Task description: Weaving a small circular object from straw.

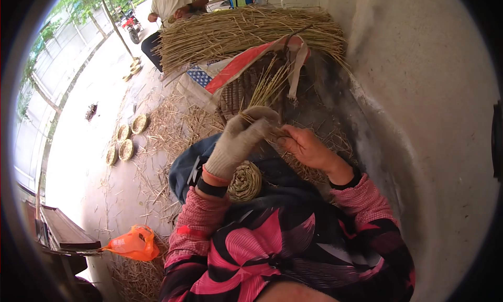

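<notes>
My left hand (246, 133), in a pale knitted glove, is closed round a bunch of straw stalks (268, 88) whose yellow-green ends fan out upward beyond it. Just to its right, my bare right hand (306, 147) has thumb and forefinger pinched close to the glove. It seems to hold the lower ends of the straw, though the fingertips partly hide them. Below the glove, a coiled round piece of woven straw (245, 181) rests on my lap on dark cloth.
A big heap of straw (246, 32) lies ahead, with a striped cloth (236, 66) draped before it. Several small straw baskets (126, 149) sit on the floor at left. An orange plastic bag (137, 244) is at lower left. Another person (175, 3) sits behind the heap. A wall (419, 92) rises at right.
</notes>
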`<move>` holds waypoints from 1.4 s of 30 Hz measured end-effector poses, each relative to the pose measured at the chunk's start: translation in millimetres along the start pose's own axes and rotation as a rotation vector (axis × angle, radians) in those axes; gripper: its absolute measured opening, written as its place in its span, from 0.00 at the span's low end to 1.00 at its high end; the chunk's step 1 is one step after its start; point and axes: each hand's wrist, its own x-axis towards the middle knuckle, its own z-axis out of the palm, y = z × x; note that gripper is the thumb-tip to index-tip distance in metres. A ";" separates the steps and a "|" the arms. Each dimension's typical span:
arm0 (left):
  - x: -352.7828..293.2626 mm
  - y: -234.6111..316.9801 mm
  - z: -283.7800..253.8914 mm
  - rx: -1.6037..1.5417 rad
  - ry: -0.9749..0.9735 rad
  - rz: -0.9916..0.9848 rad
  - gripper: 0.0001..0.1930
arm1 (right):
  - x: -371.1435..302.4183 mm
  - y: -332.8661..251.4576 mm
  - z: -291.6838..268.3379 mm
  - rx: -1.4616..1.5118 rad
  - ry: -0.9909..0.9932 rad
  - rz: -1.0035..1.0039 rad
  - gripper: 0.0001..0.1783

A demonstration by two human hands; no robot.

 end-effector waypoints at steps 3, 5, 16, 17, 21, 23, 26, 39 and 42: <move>-6.2 12.0 -8.0 -0.066 0.302 -0.050 0.10 | -3.1 0.1 -9.1 -0.052 -0.080 0.087 0.15; -7.5 9.3 -11.7 -0.037 0.337 -0.040 0.09 | -5.0 3.3 -10.9 -0.064 -0.126 0.105 0.15; 2.1 -17.1 3.4 0.225 0.308 0.077 0.10 | -4.0 -9.4 -10.7 0.206 -0.180 0.349 0.17; 2.2 -13.2 2.6 0.220 0.303 0.074 0.10 | -4.6 -6.9 -10.7 0.212 -0.161 0.340 0.17; 5.5 -5.3 -5.6 0.110 0.260 0.153 0.17 | -7.2 -2.0 -13.3 0.247 -0.134 0.301 0.17; 11.3 -12.3 -19.9 0.127 0.167 0.351 0.26 | -5.8 -7.3 -14.5 0.253 -0.207 0.440 0.18; -0.1 -13.4 6.8 0.404 -0.156 0.400 0.27 | 1.7 -18.1 -9.3 0.263 -0.231 0.477 0.15; -7.8 5.7 5.6 1.476 -0.090 0.795 0.27 | 1.1 3.0 -14.6 0.213 -0.296 0.191 0.18; -6.8 -3.8 0.2 1.537 -0.141 0.740 0.23 | 7.0 -11.1 -19.5 0.217 -0.517 0.411 0.20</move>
